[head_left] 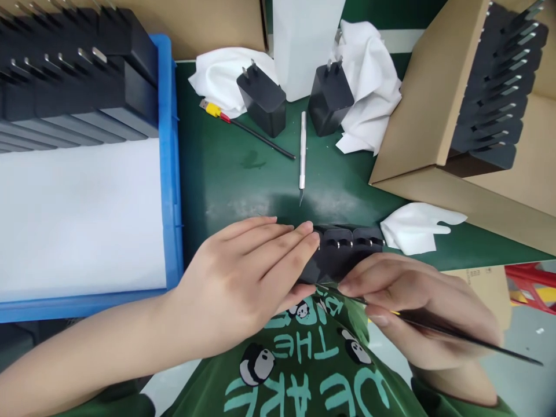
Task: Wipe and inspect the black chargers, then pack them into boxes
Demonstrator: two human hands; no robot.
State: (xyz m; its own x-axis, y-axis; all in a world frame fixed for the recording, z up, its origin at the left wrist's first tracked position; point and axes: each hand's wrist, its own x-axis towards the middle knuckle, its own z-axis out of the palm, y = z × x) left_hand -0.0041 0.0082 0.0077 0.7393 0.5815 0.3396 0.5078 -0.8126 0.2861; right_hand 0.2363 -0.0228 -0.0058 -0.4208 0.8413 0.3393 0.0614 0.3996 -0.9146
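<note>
A short row of black plug adapters [343, 249] lies at the near edge of the green mat [226, 174], prongs up. My left hand [243, 278] rests on the row's left end, fingers together and curved over it, thumb underneath. My right hand [417, 301] pinches a thin black stick [469, 339] whose tip meets the adapters' near side; the stick's tail runs out to the right.
Two black adapters [263, 101] [330, 98] stand by white cloths [373, 81]. A silver craft knife [303, 150] and a yellow-tipped black probe [252, 130] lie mid-mat. Blue bin [169, 174] of adapters at left, cardboard box [434, 104] of adapters at right, white cloth [417, 229].
</note>
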